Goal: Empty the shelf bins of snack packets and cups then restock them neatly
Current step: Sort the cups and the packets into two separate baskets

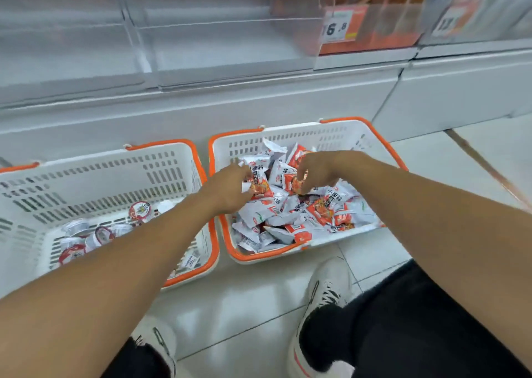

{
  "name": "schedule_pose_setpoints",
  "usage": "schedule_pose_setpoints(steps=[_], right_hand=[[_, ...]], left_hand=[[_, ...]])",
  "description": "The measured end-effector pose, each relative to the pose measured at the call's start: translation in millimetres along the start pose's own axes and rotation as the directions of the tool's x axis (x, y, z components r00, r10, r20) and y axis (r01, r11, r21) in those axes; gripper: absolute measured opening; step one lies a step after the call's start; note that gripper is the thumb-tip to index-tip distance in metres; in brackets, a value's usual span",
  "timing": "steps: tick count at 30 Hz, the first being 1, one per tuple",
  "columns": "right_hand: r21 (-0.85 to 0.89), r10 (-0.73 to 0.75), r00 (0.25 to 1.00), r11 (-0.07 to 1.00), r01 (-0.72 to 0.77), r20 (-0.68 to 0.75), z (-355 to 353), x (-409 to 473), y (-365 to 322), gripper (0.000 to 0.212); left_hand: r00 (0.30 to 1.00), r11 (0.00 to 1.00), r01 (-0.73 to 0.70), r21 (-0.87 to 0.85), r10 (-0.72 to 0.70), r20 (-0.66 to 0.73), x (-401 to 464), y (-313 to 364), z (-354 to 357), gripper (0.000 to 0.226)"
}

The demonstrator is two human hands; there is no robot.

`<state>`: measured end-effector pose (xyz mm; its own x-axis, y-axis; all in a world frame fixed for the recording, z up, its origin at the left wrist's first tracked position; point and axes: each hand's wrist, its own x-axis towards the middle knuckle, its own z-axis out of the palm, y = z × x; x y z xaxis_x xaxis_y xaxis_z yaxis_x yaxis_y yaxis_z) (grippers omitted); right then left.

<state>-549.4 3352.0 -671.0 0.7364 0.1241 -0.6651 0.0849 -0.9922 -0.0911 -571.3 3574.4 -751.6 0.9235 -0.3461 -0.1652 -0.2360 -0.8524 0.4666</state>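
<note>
Two white baskets with orange rims stand on the floor below the shelf. The right basket (331,138) is heaped with white and orange snack packets (325,210). My left hand (227,190) grips one packet (257,177) at the pile's left side. My right hand (313,173) curls its fingers round another packet (292,183) near the middle. The left basket (95,176) holds several small sealed cups (140,211) on its bottom, partly hidden by my left forearm.
Clear acrylic shelf bins (138,32) above look bare. To the right, a bin (371,17) holds orange packets behind a price tag (336,26). My white shoes (328,288) stand on the glossy tiled floor just before the baskets.
</note>
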Motion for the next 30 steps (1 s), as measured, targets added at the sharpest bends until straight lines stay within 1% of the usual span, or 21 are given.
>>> schedule_pose_setpoints(steps=[2, 4, 6, 7, 10, 11, 13, 14, 15, 17, 18, 20, 22, 23, 24, 25, 26, 27, 28, 29, 30], right_hand=[[-0.01, 0.031, 0.999, 0.999, -0.031, -0.019, 40.8, 14.7, 19.5, 0.062], [0.061, 0.105, 0.994, 0.993, -0.103, -0.038, 71.3, 34.1, 41.5, 0.072], [0.111, 0.166, 0.985, 0.981, -0.161, -0.04, 81.3, 51.7, 61.6, 0.082], [0.137, 0.191, 0.981, 0.973, -0.185, -0.032, 78.8, 55.3, 68.9, 0.088], [0.223, 0.263, 0.964, 0.943, -0.247, -0.042, 73.8, 73.4, 95.2, 0.091], [0.251, 0.309, 0.95, 0.924, -0.29, -0.041, 77.2, 80.5, 106.8, 0.1], [0.354, 0.467, 0.884, 0.825, -0.441, 0.014, 91.9, 96.5, 130.6, 0.128], [0.432, 0.499, 0.865, 0.768, -0.473, 0.058, 101.6, 104.3, 140.7, 0.135], [0.524, 0.498, 0.862, 0.71, -0.471, 0.1, 110.0, 112.1, 147.8, 0.137], [0.681, 0.469, 0.871, 0.591, -0.432, 0.146, 109.2, 114.8, 144.7, 0.133], [0.727, 0.449, 0.883, 0.558, -0.399, 0.141, 105.4, 116.6, 141.6, 0.127], [0.783, 0.362, 0.918, 0.518, -0.345, 0.164, 91.5, 117.6, 127.6, 0.11], [0.838, 0.211, 0.956, 0.467, -0.283, 0.205, 78.6, 118.8, 105.0, 0.103], [0.846, 0.142, 0.972, 0.48, -0.234, 0.188, 74.8, 119.8, 90.5, 0.097], [0.838, 0.075, 0.987, 0.522, -0.16, 0.142, 73.8, 121.6, 74.1, 0.087], [0.811, 0.009, 0.994, 0.578, -0.091, 0.105, 75.0, 120.5, 56.2, 0.075], [0.77, -0.053, 0.995, 0.638, -0.032, 0.085, 79.3, 119.7, 40.6, 0.069], [0.707, -0.093, 0.993, 0.707, 0.011, 0.078, 83.7, 116.9, 24.8, 0.071], [0.632, -0.109, 0.992, 0.774, 0.041, 0.069, 88.7, 115.5, 14.3, 0.077], [0.595, -0.125, 0.99, 0.802, 0.059, 0.07, 91.6, 112.3, 9.6, 0.082], [0.636, -0.135, 0.987, 0.771, 0.046, 0.092, 91.6, 110.6, 13.3, 0.084]], left_hand=[[0.996, 0.999, -0.024, 0.028, 0.022, 0.09, 11.8, 6.1, 16.9, 0.059], [0.97, 0.997, -0.007, 0.075, -0.012, 0.244, 27.1, 10.0, 34.6, 0.077], [0.931, 0.995, 0.007, 0.097, -0.042, 0.364, 42.1, 15.0, 51.5, 0.094], [0.916, 0.994, 0.003, 0.111, -0.047, 0.398, 48.7, 19.7, 59.6, 0.099], [0.864, 0.971, -0.028, 0.239, -0.096, 0.494, 60.4, 32.6, 82.1, 0.109], [0.845, 0.958, -0.043, 0.283, -0.116, 0.522, 63.8, 35.0, 89.6, 0.11], [0.822, 0.93, -0.072, 0.361, -0.15, 0.55, 69.3, 35.4, 102.9, 0.107], [0.827, 0.922, -0.076, 0.38, -0.154, 0.541, 71.7, 33.2, 108.3, 0.104], [0.841, 0.922, -0.069, 0.381, -0.152, 0.519, 74.0, 29.9, 111.6, 0.1], [0.87, 0.93, -0.051, 0.364, -0.138, 0.474, 78.6, 21.7, 111.4, 0.095], [0.878, 0.935, -0.046, 0.352, -0.13, 0.46, 81.6, 17.7, 109.4, 0.093], [0.875, 0.951, -0.039, 0.307, -0.116, 0.471, 88.8, 13.6, 102.4, 0.089], [0.865, 0.974, -0.023, 0.225, -0.093, 0.493, 98.0, 12.6, 88.1, 0.081], [0.869, 0.988, 0.004, 0.153, -0.079, 0.488, 102.3, 13.2, 77.3, 0.071], [0.885, 0.997, 0.048, 0.066, -0.073, 0.459, 106.7, 14.6, 64.0, 0.056], [0.915, 0.995, 0.097, -0.024, -0.08, 0.395, 111.7, 16.7, 48.9, 0.039], [0.95, 0.984, 0.136, -0.114, -0.097, 0.298, 117.6, 19.4, 33.4, 0.026], [0.979, 0.973, 0.14, -0.182, -0.109, 0.173, 124.5, 22.7, 20.9, 0.021], [0.994, 0.974, 0.106, -0.201, -0.099, 0.044, 132.1, 25.4, 14.6, 0.019], [0.997, 0.985, 0.043, -0.165, -0.053, -0.058, 138.0, 29.5, 13.5, 0.019], [0.996, 0.996, -0.026, -0.088, 0.018, -0.088, 141.5, 33.1, 17.6, 0.027]])
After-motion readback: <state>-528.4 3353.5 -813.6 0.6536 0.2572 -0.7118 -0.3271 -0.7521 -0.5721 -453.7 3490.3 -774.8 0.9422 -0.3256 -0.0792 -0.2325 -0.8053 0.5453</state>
